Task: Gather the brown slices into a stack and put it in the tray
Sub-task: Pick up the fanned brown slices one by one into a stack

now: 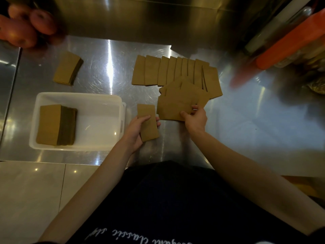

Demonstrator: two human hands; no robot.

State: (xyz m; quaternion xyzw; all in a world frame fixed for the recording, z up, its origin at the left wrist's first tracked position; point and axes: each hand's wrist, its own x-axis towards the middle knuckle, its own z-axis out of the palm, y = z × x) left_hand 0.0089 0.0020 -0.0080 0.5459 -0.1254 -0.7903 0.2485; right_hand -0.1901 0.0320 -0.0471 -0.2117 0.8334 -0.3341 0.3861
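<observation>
Fingers of the left hand are curling round a thin held stack of brown slices, the thumb lying across its top face. This hand is holding the stack just beside the right wall of the white tray. The right hand is pinching the near edge of a loose pile of brown slices, thumb and fingertips closing on the topmost pieces.

Behind that pile, a fanned row of more slices is lying on the table, each piece overlapping the next. A separate far stack is sitting well apart to the left, tilted at an angle. Inside the tray, a tall tray stack is resting against the left wall, leaning slightly to the right.

Brushed stainless steel is covering the table, throwing back streaks of light, and a steel panel is rising behind it. Reddish apples are showing blurred at the far left corner. An orange object is lying blurred at the far right. Pale floor tiles are showing below the table's near edge, beside the person's dark garment with white lettering.
</observation>
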